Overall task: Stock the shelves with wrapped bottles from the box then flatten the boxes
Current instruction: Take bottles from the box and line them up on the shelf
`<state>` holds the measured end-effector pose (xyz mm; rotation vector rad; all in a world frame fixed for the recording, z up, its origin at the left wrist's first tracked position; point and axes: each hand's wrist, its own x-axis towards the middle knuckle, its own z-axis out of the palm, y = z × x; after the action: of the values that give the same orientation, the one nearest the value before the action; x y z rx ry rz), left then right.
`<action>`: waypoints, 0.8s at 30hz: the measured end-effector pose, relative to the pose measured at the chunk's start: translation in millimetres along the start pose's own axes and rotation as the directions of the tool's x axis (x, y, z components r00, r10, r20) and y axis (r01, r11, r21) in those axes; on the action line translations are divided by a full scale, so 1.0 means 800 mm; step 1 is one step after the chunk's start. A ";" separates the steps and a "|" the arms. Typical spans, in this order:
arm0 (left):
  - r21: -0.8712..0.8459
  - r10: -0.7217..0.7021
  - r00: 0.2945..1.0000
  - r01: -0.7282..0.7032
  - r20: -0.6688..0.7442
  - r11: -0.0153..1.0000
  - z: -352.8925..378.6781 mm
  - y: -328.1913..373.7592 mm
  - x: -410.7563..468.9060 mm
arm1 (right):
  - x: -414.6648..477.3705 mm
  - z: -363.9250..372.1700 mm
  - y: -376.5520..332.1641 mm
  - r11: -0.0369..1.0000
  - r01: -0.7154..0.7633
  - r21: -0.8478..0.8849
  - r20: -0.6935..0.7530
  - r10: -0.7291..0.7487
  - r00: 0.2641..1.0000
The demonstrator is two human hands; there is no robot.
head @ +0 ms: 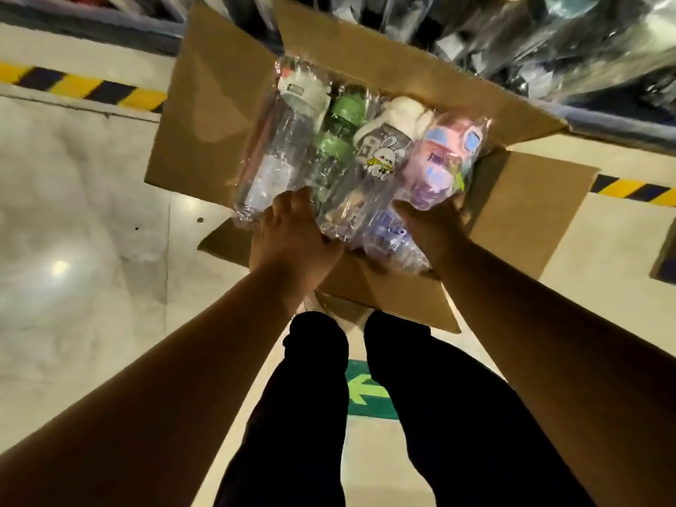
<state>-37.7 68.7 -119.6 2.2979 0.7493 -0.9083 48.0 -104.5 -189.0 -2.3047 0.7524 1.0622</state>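
The box [205,115] is brown cardboard, open, with all four flaps spread outward. Four wrapped bottles [365,166], each in clear film, lie side by side across its opening with caps pointing away. From the left they are a clear bottle [278,148] with a white cap, a green bottle [338,133], a white bottle [384,151] with a rabbit print and a pink bottle [446,159]. They appear raised above the contents, gripped at their bases by the left hand [292,228] and the right hand [431,221]. Another wrapped bottle with blue print [393,236] lies deeper inside.

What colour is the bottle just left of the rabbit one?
That bottle is green; the head view shows it.
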 end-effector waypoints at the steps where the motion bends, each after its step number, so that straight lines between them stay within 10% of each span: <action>1: 0.006 0.005 1.000 -0.005 -0.001 1.000 0.007 -0.003 0.009 | 0.004 0.008 -0.001 0.998 -0.017 0.057 0.006 0.016 1.000; 24: -0.070 -0.049 0.999 0.050 0.016 0.996 0.113 0.060 0.133 | -0.053 -0.030 0.087 0.939 0.105 0.327 -0.176 -0.049 0.983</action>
<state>21.7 6.7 -239.5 2.2180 0.8227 -0.9049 -8.4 -158.4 -155.2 -2.1230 0.8280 0.6530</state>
